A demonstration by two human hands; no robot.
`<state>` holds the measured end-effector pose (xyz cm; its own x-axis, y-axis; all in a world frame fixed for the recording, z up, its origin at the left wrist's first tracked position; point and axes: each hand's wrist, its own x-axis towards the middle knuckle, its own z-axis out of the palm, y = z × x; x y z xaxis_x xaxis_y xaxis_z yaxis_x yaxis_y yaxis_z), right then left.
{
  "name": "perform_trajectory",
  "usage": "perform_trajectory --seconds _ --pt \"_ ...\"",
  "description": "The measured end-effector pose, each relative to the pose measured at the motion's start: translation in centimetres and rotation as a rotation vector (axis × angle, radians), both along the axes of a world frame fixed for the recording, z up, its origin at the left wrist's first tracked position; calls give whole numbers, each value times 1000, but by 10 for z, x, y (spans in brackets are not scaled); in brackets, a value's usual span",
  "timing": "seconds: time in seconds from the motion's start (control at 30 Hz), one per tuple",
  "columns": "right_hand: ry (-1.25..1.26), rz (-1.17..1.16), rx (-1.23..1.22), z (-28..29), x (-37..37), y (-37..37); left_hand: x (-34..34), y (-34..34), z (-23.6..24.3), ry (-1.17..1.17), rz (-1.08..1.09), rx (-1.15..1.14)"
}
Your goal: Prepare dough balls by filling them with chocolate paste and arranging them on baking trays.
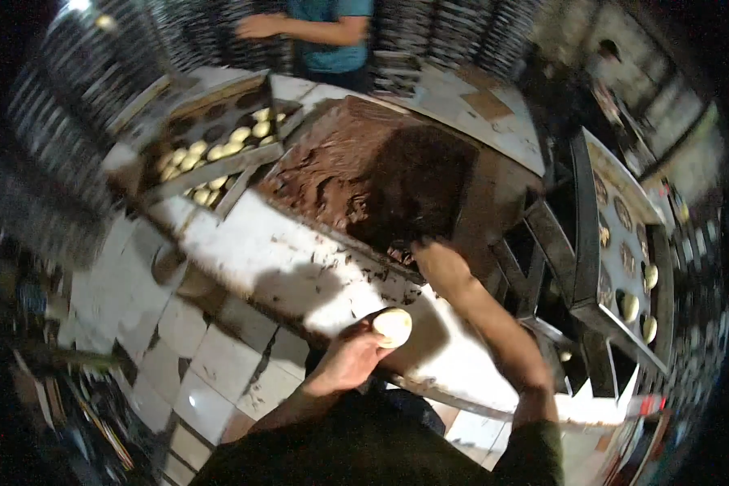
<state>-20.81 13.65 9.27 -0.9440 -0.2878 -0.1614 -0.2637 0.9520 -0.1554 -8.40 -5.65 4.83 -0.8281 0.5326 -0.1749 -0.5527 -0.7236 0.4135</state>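
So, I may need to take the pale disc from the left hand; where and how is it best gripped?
Probably take the disc by its right rim, pinched lightly, coming from the right: the left hand holds it from the left, while its right edge sticks out free and its broad face is turned up.

Bakery workshop; dough (393, 327); stacked trays (401, 31)

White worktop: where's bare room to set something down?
Best: the near strip left of the left hand, between the brown mass and the worktop's front edge. Smaller: between that hand and the right forearm. Crumbs litter the mass's near side. Crowded: tray of pale pieces leftward, metal trays rightward.
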Motion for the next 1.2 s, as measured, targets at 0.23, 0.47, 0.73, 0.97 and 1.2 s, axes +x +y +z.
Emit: perform_trajectory --seconds 0.23,0.47,0.73,0.97,1.2 --pt "-50 74 122 81 10 -39 -87 -58 7 -323 -14 -177" --pt "564 -497 -613 -15 101 -80 -138 -22 54 -287 -306 58" --pt "566 -484 -505 -116 135 22 -71 -30 29 21 -160 -335" --pt "310 -246 -543 -29 174 85 30 2 3 -98 -244 -122" --pt "-92 -247 -1108 3 317 94 123 110 20 150 -742 -430"
